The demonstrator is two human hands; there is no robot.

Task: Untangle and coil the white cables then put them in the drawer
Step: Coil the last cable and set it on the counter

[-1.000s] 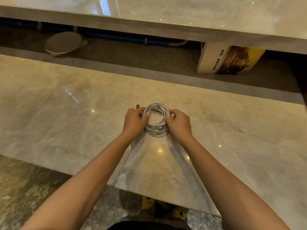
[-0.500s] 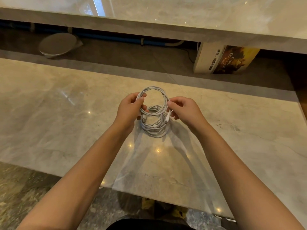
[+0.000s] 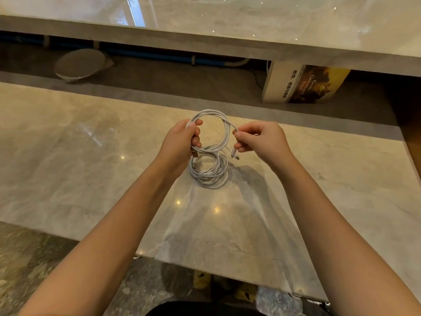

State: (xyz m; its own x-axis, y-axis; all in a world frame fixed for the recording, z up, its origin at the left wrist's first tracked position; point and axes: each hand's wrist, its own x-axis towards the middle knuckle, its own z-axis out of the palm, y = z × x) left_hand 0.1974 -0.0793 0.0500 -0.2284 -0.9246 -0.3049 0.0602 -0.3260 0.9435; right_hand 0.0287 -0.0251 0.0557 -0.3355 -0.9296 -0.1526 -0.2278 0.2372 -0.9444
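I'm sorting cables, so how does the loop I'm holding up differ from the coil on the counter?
The held loop is raised, gripped by the left hand and pinched by the right hand; the coil lies flat on the counter. The held loop has few strands, the coil many. Both are white.

The left grip point(image 3: 180, 144) and right grip point(image 3: 262, 140) are bare hands on bare forearms. A black garment point(image 3: 205, 310) shows at the near edge, between the arms.

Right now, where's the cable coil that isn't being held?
Head view, centre: the loose coil lies on the marble counter, just below the raised loop that the left hand grips and the right hand pinches.
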